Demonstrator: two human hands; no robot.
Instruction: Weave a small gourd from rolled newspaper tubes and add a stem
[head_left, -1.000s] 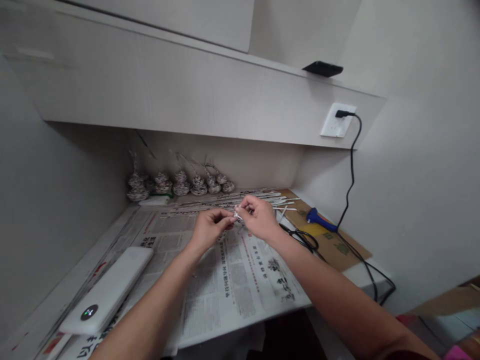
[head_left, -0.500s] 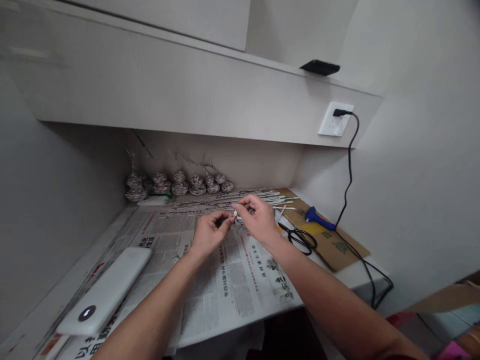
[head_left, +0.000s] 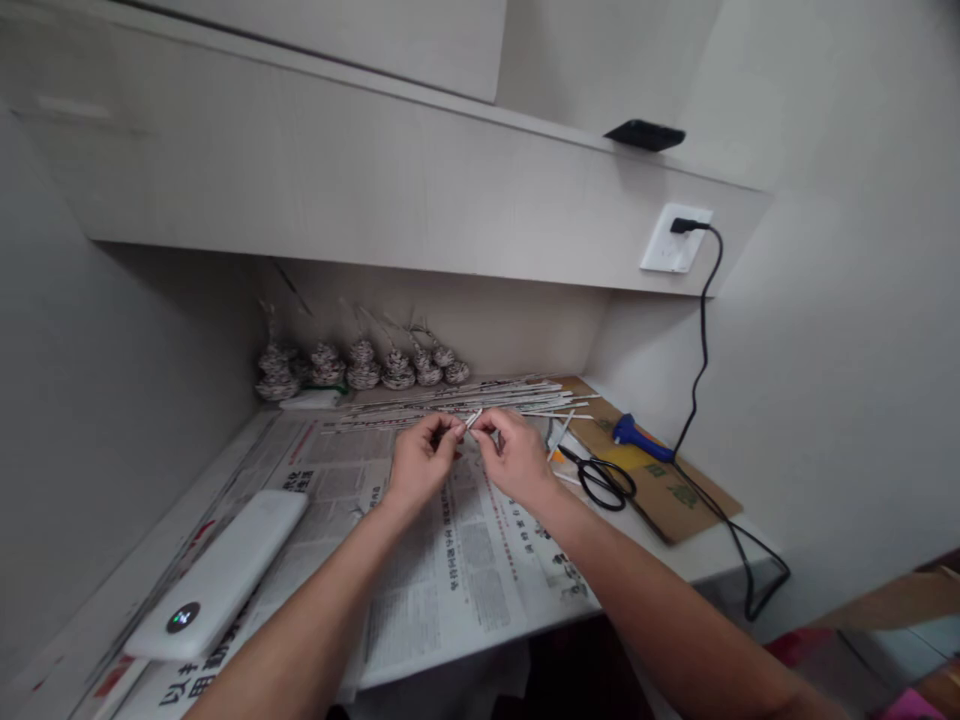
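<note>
Over the newspaper-covered table, my left hand (head_left: 426,455) and my right hand (head_left: 516,452) meet with fingertips pinched around a small piece of white rolled-paper strip (head_left: 472,420). One short end of it sticks up between the fingers; most of it is hidden. Behind my hands lie several long thin paper strips (head_left: 480,396). To the right of my right hand rest black-handled scissors (head_left: 606,484). Newspaper sheets (head_left: 409,600) spread beneath both arms.
Several gourd-shaped woven paper pieces (head_left: 397,370) line the back wall. A white power bank (head_left: 225,575) lies at left. On cardboard (head_left: 675,510) at right sits a blue glue gun (head_left: 641,440), its black cord (head_left: 703,350) running to a wall socket (head_left: 675,240). A black phone-like object (head_left: 645,135) overhangs the shelf.
My right hand has come down slightly, its fingers now level with my left fingertips. The strip's end shows more clearly between them. The view has shifted a little.
</note>
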